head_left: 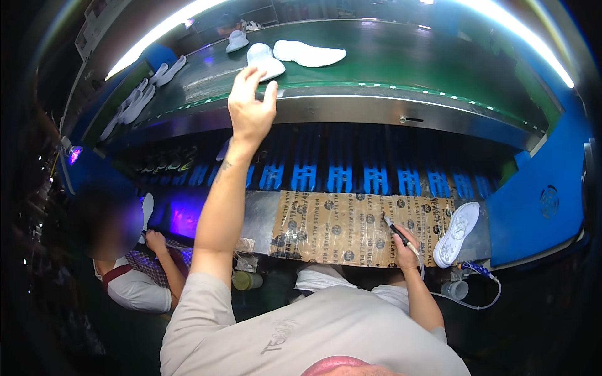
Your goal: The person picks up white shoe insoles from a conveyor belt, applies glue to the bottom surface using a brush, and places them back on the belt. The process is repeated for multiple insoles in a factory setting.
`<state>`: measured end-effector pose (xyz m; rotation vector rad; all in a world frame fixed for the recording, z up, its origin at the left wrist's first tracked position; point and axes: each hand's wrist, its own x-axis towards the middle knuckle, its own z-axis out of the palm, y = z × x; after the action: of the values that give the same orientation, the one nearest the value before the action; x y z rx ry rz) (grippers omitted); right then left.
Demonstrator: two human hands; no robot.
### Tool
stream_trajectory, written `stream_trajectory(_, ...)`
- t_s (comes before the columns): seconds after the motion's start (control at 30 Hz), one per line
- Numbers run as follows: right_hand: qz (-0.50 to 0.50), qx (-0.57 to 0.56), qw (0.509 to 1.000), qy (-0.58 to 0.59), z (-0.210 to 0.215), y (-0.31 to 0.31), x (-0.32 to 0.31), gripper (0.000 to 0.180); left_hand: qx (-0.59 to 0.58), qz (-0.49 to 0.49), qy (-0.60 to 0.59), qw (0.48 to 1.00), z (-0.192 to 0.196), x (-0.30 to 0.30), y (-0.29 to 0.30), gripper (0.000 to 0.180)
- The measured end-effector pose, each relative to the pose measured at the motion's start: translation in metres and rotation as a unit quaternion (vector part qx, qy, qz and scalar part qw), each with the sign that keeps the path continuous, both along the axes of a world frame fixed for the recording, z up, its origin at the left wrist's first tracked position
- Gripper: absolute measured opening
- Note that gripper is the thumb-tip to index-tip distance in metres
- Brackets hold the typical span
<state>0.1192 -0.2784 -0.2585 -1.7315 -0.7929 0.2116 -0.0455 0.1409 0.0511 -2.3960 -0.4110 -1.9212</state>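
My left hand (252, 106) reaches up to the green conveyor belt, thumb and fingers apart. Its fingertips overlap the near edge of a white shoe upper (260, 56); I cannot tell whether they touch it. Just right of that upper lies a white shoe sole (310, 54). My right hand (406, 245) is closed round a slim glue brush (396, 229) with a dark tip and a thin clear hose. The tip points up and left over the brown printed sheet (338, 229) on the bench. To the right of this hand, a white moulded sole (456, 235) rests at an angle.
A second white upper (236, 41) and several soles (137, 103) are on the belt (401, 59). Below its metal edge (351, 108) stands a row of blue brackets (340, 178). A co-worker (135, 282) sits at left. A clear cup (456, 289) hangs near the hose.
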Motion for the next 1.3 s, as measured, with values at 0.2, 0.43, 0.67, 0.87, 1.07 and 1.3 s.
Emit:
stream_trajectory(0.2, -0.011, 0.003, 1.000, -0.018, 0.000, -0.002, 0.004, 0.029, -0.277, 0.021, 0.119, 0.953, 0.012, 0.021, 0.093, 0.059)
stream_trajectory(0.43, -0.011, 0.005, 1.000, -0.029, 0.006, 0.006, 0.007, 0.030, -0.203, 0.351, 0.399, 0.822, 0.017, 0.033, 0.265, 0.048)
stream_trajectory(0.67, 0.000, 0.003, 1.000, -0.016, -0.003, 0.002, 0.011, 0.034, -0.125, 0.478, 0.504, 0.708, 0.020, 0.071, 0.373, 0.056)
stream_trajectory(0.87, 0.008, 0.000, 1.000, -0.019, -0.007, -0.001, 0.013, 0.036, -0.097, 0.210, 0.571, 0.788, 0.038, 0.064, 0.451, 0.068)
stream_trajectory(1.07, 0.011, 0.013, 1.000, -0.026, -0.002, 0.004, 0.012, 0.034, -0.068, 0.219, 0.419, 0.879, 0.018, 0.057, 0.425, 0.028)
stream_trajectory(1.3, 0.006, 0.017, 0.999, -0.041, -0.002, 0.007, 0.010, 0.034, -0.009, 0.271, 0.390, 0.880, 0.019, 0.010, 0.308, 0.021)
